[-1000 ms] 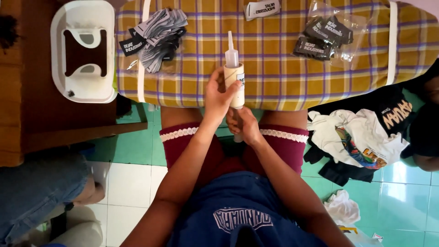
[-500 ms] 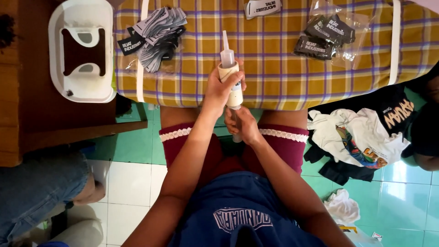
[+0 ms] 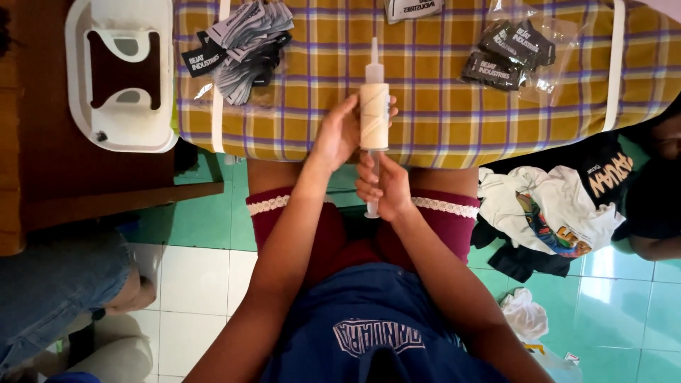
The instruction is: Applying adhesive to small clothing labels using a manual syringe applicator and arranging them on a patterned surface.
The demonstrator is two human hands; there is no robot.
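Observation:
I hold a large clear syringe [image 3: 374,106] filled with a cream-coloured paste, its nozzle pointing away from me over the yellow checked cloth [image 3: 440,99]. My left hand [image 3: 339,131] wraps around the barrel from the left. My right hand [image 3: 383,188] grips the plunger rod just below the barrel, above my lap. A pile of black and white fabric labels [image 3: 245,46] lies on the cloth to the far left of the syringe.
A white plastic holder [image 3: 120,71] sits on a dark wooden table at the left. A clear bag of black labels [image 3: 511,53] lies at the right. Folded printed clothes [image 3: 553,206] lie on the green tiled floor, beside another person's arm [image 3: 656,213].
The syringe and both hands have shifted slightly away from me and to the right, staying upright over the cloth's edge. The grip is the same.

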